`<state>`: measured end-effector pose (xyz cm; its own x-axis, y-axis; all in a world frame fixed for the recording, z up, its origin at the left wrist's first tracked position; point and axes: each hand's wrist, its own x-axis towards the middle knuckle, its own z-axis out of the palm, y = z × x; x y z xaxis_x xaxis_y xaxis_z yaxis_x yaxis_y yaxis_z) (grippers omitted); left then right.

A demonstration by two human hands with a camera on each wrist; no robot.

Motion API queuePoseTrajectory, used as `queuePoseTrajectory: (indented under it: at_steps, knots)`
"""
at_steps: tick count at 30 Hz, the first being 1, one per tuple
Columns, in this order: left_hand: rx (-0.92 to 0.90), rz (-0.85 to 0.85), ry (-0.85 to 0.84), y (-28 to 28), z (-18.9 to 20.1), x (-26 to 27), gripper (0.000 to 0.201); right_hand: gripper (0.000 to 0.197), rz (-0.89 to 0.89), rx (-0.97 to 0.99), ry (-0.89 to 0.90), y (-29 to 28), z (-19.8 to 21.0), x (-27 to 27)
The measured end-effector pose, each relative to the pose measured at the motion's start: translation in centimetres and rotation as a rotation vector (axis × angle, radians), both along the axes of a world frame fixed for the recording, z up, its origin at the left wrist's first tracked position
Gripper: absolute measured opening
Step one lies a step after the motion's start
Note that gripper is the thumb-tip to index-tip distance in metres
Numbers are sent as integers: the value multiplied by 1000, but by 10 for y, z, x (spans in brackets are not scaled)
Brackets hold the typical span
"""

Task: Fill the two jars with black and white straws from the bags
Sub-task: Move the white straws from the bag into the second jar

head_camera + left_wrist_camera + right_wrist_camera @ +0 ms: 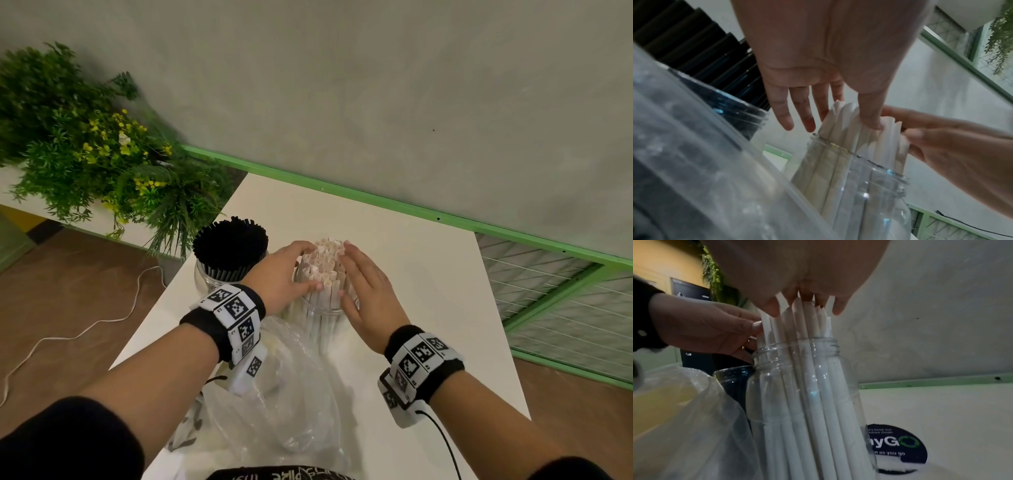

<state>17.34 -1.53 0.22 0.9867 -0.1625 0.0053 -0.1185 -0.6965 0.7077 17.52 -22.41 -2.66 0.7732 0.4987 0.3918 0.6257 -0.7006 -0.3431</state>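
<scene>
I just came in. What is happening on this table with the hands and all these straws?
A person is working at a white table. Both hands press in on a bundle of white straws standing in a clear jar, the left hand from its left side and the right hand from its right, apparently gathering them. The straws stick out above the rim. Beside it, a second jar already holds black straws. A crumpled plastic bag lies nearer the person.

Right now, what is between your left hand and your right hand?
The bundle of white straws, standing in the clear jar; the left hand and right hand touch its opposite sides. Clearest in the head view.
</scene>
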Motion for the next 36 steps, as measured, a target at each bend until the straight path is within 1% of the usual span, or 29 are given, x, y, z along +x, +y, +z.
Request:
queuePoseTrajectory:
  at_steps: [4,6,7,8,10,11,13,15,17,18,19,21,23,24,26,28,31,34,36]
  knots:
    - [-9,74,65,-2,1,2,81,90,-64,192,270,4,2,-4]
    - [12,82,61,-2,2,3,76,104,-119,257,374,10,-1,0]
    - [18,80,53,-3,3,3,72,106,-151,257,397,13,-3,2]
    - [14,81,51,-4,4,4,70,104,-193,226,385,16,-5,4]
    - [-38,102,74,-6,7,4,69,95,-292,126,294,20,-8,7]
    - [-77,116,83,-6,9,4,68,90,-321,107,252,20,-8,9]
    - [-133,133,72,-7,14,6,68,79,-319,173,234,19,-6,11]
    - [-158,136,60,-6,16,8,68,69,-300,275,291,17,-1,13]
    - [-151,124,70,-5,13,7,68,68,-299,298,344,15,0,13]
    - [-144,118,73,-4,11,5,68,70,-297,296,343,15,0,13]
    - [-142,116,70,-4,9,4,69,73,-290,290,312,14,0,12]
    - [-151,119,61,-2,6,2,73,76,-256,229,154,12,2,9]
    - [-166,128,45,-1,5,1,73,72,-186,81,-33,10,3,6]
    - [-171,132,30,-1,4,0,70,68,-147,-14,-103,10,4,5]
    - [-169,140,-5,0,3,-1,60,63,-99,-166,-182,7,1,3]
    - [-189,145,-22,1,3,-3,53,62,-109,-208,-174,5,-1,2]
    - [-226,157,-27,0,6,-5,46,57,-122,-199,-129,5,2,3]
    - [-234,167,-24,-2,10,-6,38,49,-107,-163,-38,8,8,6]
    - [-255,160,-31,-4,11,-6,31,47,-102,-126,30,10,10,7]
